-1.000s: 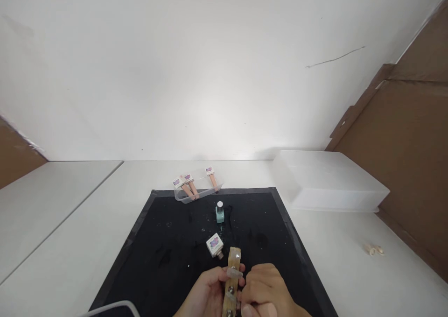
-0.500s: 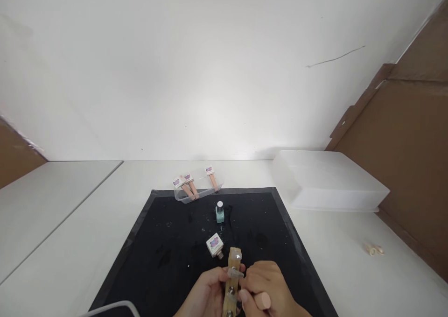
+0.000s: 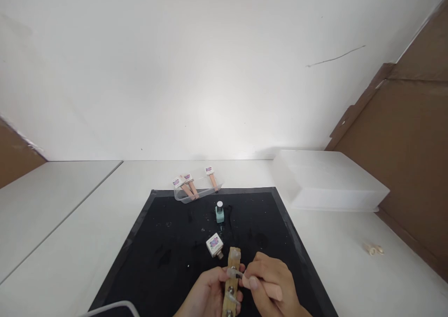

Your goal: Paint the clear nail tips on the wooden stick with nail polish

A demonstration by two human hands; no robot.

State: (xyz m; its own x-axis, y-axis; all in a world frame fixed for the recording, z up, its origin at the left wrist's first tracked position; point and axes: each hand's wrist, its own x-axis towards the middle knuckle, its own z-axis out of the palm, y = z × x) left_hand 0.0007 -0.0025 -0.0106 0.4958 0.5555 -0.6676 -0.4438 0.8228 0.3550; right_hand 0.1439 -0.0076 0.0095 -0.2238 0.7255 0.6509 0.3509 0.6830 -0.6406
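My left hand [image 3: 206, 291] is closed around a narrow wooden strip [image 3: 226, 298] that carries metal studs and several clear false nail tips [image 3: 231, 272]. One of these tips lies crosswise near my left fingertips. In my right hand [image 3: 275, 272] is a nail polish brush, its pink cap handle [image 3: 273, 290] pinched between thumb and fingers. The brush end points left and meets or nearly meets the crosswise tip. Just beyond the strip, a square white-labelled polish bottle [image 3: 214, 245] lies with its neck uncapped. Farther back stands a mint-green nail polish bottle [image 3: 220, 215] with a white-topped cap.
A black mat [image 3: 168, 247] covers the middle of the white table. Behind it, a clear tray [image 3: 205, 193] holds pink-capped polish bottles. A white box [image 3: 336, 181] sits back right, small beige rings [image 3: 374, 249] at right. A grey curved bar [image 3: 119, 304] enters at lower left.
My right hand has turned, so the pink handle now slants with its brush end toward the crosswise nail tip. My left hand and the strip have stayed nearly still.
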